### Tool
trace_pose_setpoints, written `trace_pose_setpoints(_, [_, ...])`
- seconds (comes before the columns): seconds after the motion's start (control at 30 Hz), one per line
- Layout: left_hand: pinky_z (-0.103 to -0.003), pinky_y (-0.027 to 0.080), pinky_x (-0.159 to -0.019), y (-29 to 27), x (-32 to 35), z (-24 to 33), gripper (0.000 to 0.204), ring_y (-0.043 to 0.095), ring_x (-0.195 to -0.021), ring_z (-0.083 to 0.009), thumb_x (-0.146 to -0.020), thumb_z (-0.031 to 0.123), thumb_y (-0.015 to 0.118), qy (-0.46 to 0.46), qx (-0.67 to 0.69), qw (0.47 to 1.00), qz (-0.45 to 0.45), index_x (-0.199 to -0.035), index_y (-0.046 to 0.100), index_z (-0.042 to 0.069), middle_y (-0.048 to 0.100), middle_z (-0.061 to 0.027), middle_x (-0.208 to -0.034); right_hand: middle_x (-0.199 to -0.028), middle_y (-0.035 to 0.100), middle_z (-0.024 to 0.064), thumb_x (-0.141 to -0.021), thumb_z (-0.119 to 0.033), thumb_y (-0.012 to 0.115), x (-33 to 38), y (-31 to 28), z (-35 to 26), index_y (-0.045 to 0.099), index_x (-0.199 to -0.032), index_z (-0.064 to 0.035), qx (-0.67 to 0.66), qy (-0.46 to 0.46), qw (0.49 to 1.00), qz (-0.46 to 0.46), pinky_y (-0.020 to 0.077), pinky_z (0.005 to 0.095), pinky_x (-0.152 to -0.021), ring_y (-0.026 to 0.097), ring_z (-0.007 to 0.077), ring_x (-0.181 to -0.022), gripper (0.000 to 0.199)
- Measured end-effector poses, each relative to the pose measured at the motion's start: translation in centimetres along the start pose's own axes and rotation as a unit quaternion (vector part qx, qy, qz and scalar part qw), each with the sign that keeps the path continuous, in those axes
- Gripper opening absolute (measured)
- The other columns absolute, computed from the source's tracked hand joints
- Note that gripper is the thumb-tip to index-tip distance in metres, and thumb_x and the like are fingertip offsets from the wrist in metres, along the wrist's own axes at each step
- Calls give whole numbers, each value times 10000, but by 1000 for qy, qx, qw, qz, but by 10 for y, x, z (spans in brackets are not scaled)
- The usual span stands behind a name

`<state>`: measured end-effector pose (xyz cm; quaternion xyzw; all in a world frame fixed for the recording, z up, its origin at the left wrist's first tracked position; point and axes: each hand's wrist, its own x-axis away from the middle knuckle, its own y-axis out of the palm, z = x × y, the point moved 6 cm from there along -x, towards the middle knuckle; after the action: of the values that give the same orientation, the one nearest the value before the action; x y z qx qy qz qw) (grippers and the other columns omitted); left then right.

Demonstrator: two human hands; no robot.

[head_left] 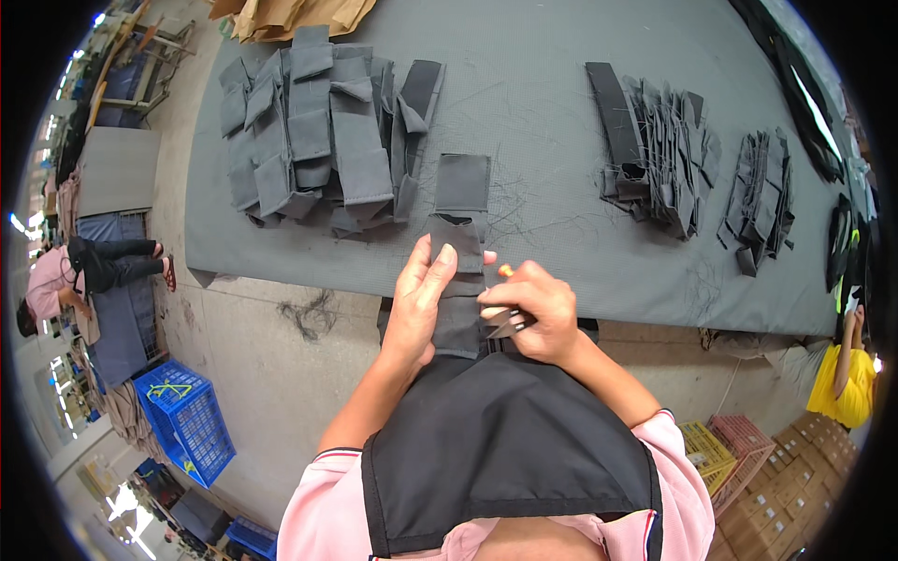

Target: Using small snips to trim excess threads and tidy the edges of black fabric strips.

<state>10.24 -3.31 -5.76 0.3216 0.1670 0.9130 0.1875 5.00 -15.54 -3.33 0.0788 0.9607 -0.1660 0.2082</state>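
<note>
A dark grey fabric strip point(456, 309) made of joined sewn pieces runs from the table edge down toward my lap. My left hand point(418, 297) grips it along its left side, the thumb lying on top and the fingers stretched out. My right hand point(541, 313) is closed round small metal thread snips point(508, 323), whose blades lie beside the strip's right edge. An orange tip sticks up by the right forefinger. The strip's far piece point(463, 183) lies flat on the table, with loose threads scattered to its right.
Stacked grey fabric pieces point(313, 131) cover the table's left part. Two more bundles, one larger point(669, 159) and one smaller point(760, 201), lie at right. Brown paper point(295, 17) is at the far edge. A blue crate point(187, 421) stands on the floor; other people are at both sides.
</note>
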Motion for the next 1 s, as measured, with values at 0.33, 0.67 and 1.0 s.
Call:
trace_pose_setpoints(0.33, [-268, 519, -632, -2, -2, 12, 393, 619, -779, -144, -954, 223, 503, 65, -35, 997, 25, -1279, 380, 39, 597, -99, -1084, -758, 471, 0, -820, -6, 642, -8, -13, 30, 563, -823, 18, -340, 332, 878, 61, 440, 208, -563, 508, 58, -645, 82])
trace_pose_setpoints(0.67, [-285, 534, -631, 2, -6, 16, 381, 638, -739, -148, -952, 302, 498, 18, -9, 1000, 5, -1203, 420, 27, 620, -124, -1038, -790, 493, 22, -859, -37, 609, -27, 5, 30, 545, -794, 9, -348, 324, 874, 102, 445, 204, -475, 518, 73, -610, 102])
trace_pose_setpoints(1.0, [-296, 539, -595, -2, -9, 3, 356, 634, -709, -166, -946, 399, 475, -89, 81, 993, 0, -1104, 462, 81, 625, -104, -966, -859, 478, 59, -746, -110, 745, -18, -15, 6, 602, -935, -10, -8, 155, 986, 55, 419, 230, -537, 485, 100, -651, 257])
